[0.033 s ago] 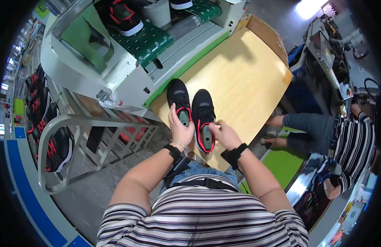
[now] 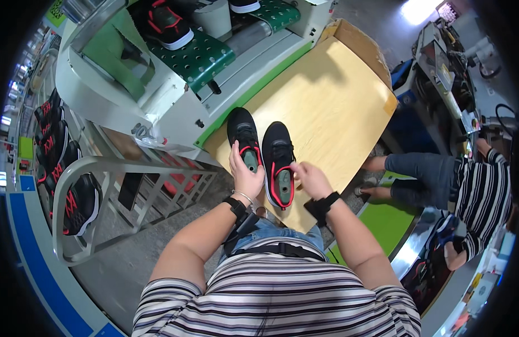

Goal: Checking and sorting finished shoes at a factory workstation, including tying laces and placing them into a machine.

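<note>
Two black sneakers with red collar trim and dark green insoles lie side by side on a light wooden tabletop, toes pointing away from me. My left hand [image 2: 248,178] is wrapped around the heel end of the left sneaker [image 2: 243,126], thumb toward the gap between the pair. At the right sneaker [image 2: 277,143], my right hand [image 2: 314,181] has its fingers curled in at the outer collar edge, pinching it. The insole of that shoe shows a small round mark near the heel.
Beyond the wooden tabletop [image 2: 343,95] stands a pale machine with a perforated green conveyor [image 2: 200,59] carrying more sneakers. A metal rack frame [image 2: 110,164] and a row of black-and-red shoes [image 2: 74,196] are at left. Another person in a striped shirt [image 2: 481,194] works at right.
My right hand has shifted slightly right, its fingers now at the outer collar edge. The right sneaker's heel has swung a little to the right. My left hand stays put.
</note>
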A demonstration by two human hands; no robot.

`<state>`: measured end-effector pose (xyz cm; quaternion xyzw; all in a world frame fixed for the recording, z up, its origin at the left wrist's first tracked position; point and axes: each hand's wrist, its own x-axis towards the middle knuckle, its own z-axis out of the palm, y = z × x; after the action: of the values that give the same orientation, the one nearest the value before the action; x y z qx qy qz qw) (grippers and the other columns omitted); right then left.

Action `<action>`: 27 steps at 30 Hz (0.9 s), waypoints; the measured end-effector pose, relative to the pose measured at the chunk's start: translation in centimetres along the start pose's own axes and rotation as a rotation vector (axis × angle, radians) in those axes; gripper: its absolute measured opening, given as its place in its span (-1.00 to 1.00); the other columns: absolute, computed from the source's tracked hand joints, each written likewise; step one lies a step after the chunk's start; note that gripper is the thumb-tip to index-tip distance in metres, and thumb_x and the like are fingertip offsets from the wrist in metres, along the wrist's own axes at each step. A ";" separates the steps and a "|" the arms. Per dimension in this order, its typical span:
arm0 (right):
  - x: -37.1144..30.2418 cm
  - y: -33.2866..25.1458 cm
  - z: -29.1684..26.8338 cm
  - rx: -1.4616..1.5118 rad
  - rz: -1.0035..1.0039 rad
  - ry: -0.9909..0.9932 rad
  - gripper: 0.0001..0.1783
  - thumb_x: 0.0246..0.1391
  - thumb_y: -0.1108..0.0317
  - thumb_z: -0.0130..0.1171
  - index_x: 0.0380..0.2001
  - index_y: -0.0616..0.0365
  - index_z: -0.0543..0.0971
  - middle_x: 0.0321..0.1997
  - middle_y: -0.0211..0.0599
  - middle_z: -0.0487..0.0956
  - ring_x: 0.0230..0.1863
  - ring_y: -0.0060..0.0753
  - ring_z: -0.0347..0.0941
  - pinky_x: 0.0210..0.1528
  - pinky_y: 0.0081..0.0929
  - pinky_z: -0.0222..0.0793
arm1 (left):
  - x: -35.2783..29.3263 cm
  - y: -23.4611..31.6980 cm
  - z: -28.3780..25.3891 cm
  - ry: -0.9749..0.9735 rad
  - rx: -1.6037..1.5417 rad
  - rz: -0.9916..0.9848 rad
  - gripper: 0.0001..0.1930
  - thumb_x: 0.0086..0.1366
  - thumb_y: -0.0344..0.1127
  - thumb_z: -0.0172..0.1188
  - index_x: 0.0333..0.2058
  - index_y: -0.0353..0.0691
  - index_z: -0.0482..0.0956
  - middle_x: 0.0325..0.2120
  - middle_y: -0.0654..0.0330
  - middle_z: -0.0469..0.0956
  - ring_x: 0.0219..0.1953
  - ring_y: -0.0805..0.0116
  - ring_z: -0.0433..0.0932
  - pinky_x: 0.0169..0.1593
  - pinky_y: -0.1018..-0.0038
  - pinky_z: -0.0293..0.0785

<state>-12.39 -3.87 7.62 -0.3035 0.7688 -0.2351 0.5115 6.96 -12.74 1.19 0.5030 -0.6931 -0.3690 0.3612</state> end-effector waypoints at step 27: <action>-2.0 -2.0 3.0 -0.543 -0.724 0.511 -0.93 0.12 0.47 0.15 -0.37 0.27 0.51 -0.36 0.01 0.50 -0.24 0.12 0.49 -0.16 -0.08 0.44 | 0.0 0.1 0.2 0.007 0.004 0.046 -0.02 0.05 -0.48 0.27 0.42 -0.32 -0.07 0.26 -0.24 0.15 0.32 -0.24 0.14 0.42 0.07 0.03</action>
<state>-8.56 -4.05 9.14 -0.6045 0.7483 -0.2558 0.0963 6.73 -12.71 1.22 0.4891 -0.7040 -0.3573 0.3708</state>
